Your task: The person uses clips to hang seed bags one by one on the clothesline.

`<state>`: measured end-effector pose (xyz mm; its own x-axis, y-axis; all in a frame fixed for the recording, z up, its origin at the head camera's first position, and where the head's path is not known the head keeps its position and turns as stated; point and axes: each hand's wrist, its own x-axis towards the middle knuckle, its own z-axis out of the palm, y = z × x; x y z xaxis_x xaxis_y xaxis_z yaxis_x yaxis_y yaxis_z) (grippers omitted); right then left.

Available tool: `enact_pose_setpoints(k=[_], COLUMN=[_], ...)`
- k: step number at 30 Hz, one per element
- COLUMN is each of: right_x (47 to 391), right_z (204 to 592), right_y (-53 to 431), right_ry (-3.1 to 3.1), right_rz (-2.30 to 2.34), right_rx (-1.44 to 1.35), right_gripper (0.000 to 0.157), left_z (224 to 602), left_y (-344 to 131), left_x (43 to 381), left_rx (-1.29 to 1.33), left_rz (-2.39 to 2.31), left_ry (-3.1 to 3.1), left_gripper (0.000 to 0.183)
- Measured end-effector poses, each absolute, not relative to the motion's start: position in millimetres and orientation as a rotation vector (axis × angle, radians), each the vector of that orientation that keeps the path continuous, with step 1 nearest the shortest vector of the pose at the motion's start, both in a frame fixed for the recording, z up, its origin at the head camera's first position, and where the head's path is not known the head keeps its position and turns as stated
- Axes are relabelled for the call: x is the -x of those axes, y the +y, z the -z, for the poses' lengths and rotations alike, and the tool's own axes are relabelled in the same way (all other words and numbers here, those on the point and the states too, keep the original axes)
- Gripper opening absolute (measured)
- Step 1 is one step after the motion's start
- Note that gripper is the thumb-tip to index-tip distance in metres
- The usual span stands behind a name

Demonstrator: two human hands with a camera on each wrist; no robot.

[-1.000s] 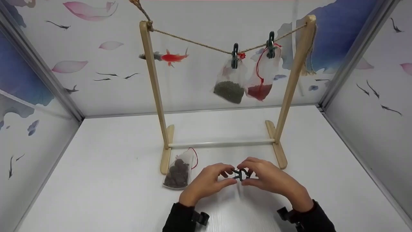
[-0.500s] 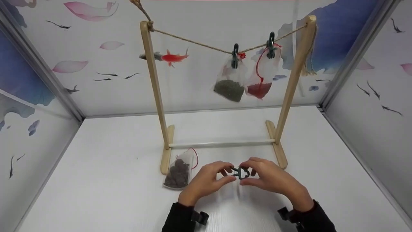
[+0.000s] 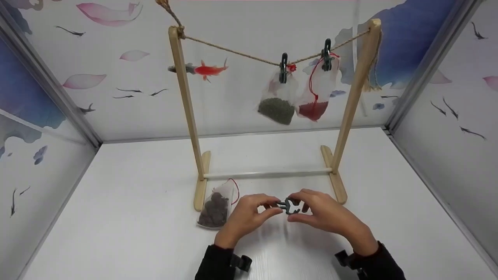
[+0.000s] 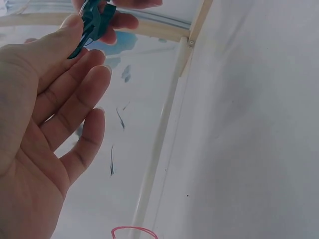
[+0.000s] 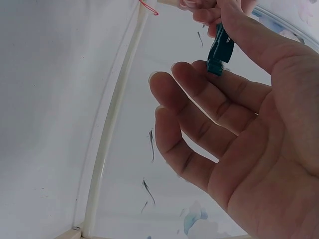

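White table (image 3: 128, 217), dark plastic clip (image 3: 288, 205)

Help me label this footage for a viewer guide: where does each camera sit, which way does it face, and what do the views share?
Head: worn on the head, looking forward and down at the left hand and right hand pinching a dark clip before the wooden rack; both sleeves show.
Left wrist: under the left hand, looking along its palm toward the rack's white crossbar.
Right wrist: under the right hand, looking along its palm.
Shared: all three show the clip.
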<state>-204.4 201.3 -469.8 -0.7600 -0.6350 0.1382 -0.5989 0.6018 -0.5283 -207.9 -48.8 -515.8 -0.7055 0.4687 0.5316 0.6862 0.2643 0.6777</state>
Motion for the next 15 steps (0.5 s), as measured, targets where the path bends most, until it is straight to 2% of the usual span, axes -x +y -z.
enact_pose_setpoints(k=[15], right_x=[203.5], right_z=[469.9], right_y=[199.5], right_ry=[2.768], right_rz=[0.877], right_rx=[1.062], right_gripper=[0.045], left_z=[512.2], left_y=[-53.6], left_x=[207.3], left_rx=[1.018], left_rz=[1.323], left_ry=[-2.368], left_gripper=[0.021])
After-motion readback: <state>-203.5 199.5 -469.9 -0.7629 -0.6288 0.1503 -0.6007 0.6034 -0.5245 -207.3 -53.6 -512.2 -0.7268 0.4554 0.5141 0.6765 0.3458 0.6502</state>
